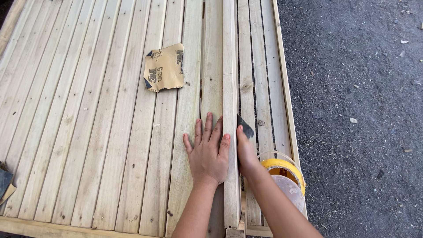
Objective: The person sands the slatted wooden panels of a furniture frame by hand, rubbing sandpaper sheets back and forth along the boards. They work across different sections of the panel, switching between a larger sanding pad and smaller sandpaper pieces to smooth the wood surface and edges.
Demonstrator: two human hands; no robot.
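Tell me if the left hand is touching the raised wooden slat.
Touching. The head view shows the left hand lying flat, its fingers against the raised wooden slat.

Open slats left of raised batten (pixel 230 88) — sandpaper sheet (pixel 164 67), tape roll (pixel 284 169) obstruct.

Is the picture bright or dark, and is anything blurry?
Head view: bright, even daylight, no glare; the left hand and wooden slats look sharp; soft shadow beside the right hand; the yellow tape roll near the bottom edge is slightly soft.
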